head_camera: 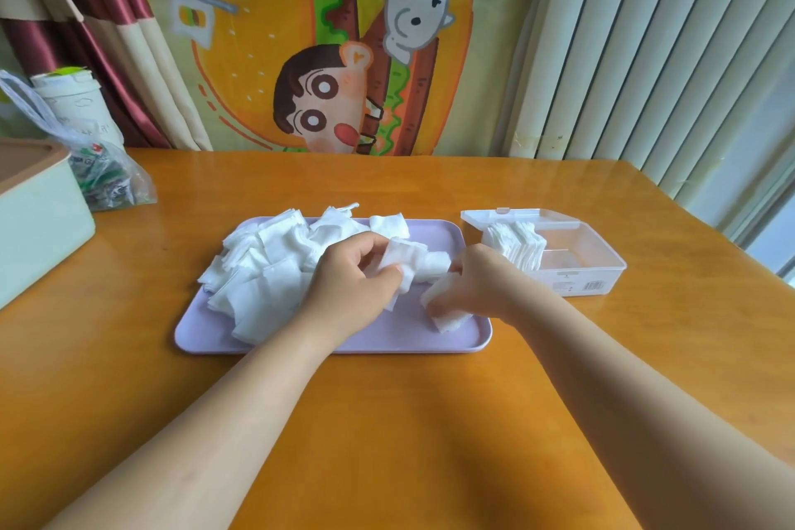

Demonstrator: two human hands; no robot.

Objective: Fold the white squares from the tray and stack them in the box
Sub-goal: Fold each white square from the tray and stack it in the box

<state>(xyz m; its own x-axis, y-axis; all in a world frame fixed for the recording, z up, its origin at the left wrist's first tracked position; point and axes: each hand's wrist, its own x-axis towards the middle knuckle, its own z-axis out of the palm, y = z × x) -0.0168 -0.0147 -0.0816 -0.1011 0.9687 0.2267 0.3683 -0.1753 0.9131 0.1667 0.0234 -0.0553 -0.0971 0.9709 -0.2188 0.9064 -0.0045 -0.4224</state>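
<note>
**A:** The fingers: what are the left ones doing?

**B:** The fingers of the left hand are curled. With the thumb they pinch a soft white fabric square by its left edge, over the middle of the tray. The square runs rightward from that pinch until it meets the right hand.

**A:** And the right hand?

**B:** The right hand is knuckles-up over the tray's right part. Its fingers bend down round a crumpled white piece that rests on the tray floor. I cannot tell whether that piece is joined to the square in the left hand, because the hand covers the place between them.

**A:** Now the containers, left to right.

**B:** A flat lilac rectangular plastic tray lies in the middle of the glossy orange-brown wooden tabletop. A loose heap of unfolded white squares fills its left half and far edge, with some overhanging the rim. The left wrist lies over the heap's right side.

**A:** And the box?

**B:** A clear rectangular plastic box, its lid standing open behind it, sits just beside the tray's far right corner. A stack of folded white squares leans in its left end.

**A:** Anything else on the tabletop?

**B:** At the far left there is a pale green box with a brown top. Behind it is a clear plastic bag of small packets.
</note>
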